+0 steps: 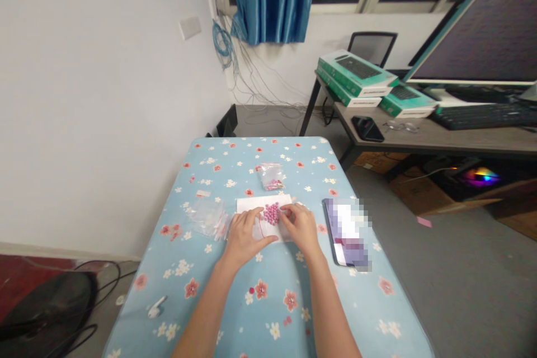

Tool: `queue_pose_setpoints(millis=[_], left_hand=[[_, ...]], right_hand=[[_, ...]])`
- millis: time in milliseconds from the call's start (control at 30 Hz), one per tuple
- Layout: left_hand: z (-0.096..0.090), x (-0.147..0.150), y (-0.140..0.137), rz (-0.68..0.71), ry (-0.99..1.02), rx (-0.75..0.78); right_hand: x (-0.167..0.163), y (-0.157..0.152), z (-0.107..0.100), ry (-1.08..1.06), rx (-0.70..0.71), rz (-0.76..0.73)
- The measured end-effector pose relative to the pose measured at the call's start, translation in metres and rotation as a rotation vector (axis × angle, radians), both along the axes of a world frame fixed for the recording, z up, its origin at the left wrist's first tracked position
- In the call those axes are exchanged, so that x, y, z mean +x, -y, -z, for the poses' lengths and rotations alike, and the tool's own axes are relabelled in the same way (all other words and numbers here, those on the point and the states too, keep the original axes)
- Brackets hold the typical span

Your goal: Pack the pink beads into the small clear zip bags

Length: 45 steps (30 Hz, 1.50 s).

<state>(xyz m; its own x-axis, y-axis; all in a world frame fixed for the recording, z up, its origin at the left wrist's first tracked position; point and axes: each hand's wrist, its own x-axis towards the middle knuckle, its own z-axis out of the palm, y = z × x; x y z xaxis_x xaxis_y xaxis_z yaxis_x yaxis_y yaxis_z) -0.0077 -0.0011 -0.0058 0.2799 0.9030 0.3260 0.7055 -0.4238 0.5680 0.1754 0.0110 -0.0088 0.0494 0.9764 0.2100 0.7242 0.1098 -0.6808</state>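
Pink beads (pixel 272 213) heaped on white sheet (pixel 245 203), between the hands; left hand (pixel 245 236) spread, thumb well apart from fingers, red thread (pixel 260 227) in that gap; right hand (pixel 301 225) curled, fingertips at the heap's edge; whether gripping, cannot tell.
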Motion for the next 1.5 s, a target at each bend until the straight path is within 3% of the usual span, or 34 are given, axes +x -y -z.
queue_pose_setpoints(millis=[167,500,600,800,1100,1200,1300,1500], left_hand=[[0.001,0.0,0.0,0.001,0.007,0.006],[-0.001,0.0,0.0,0.003,0.005,-0.013],[-0.001,0.0,0.0,0.0,0.005,-0.009],[-0.001,0.0,0.0,0.003,-0.004,-0.005],[-0.001,0.0,0.0,-0.005,0.001,-0.004],[0.0,-0.001,0.0,0.002,-0.004,0.0],[0.001,-0.001,0.0,0.007,-0.002,0.003],[0.001,-0.001,0.0,-0.003,0.004,0.013]], right_hand=[[-0.002,0.001,0.002,0.162,-0.008,0.041],[-0.004,0.0,-0.001,0.163,-0.013,0.065],[-0.003,0.0,-0.002,0.032,-0.013,0.032],[-0.01,0.003,-0.009,-0.43,-0.1,-0.214],[-0.019,0.006,-0.012,-0.508,-0.164,-0.304],[-0.011,0.004,-0.007,-0.459,-0.113,-0.217],[-0.001,0.002,-0.002,-0.255,-0.05,-0.137],[0.009,0.001,0.001,0.026,-0.068,-0.133]])
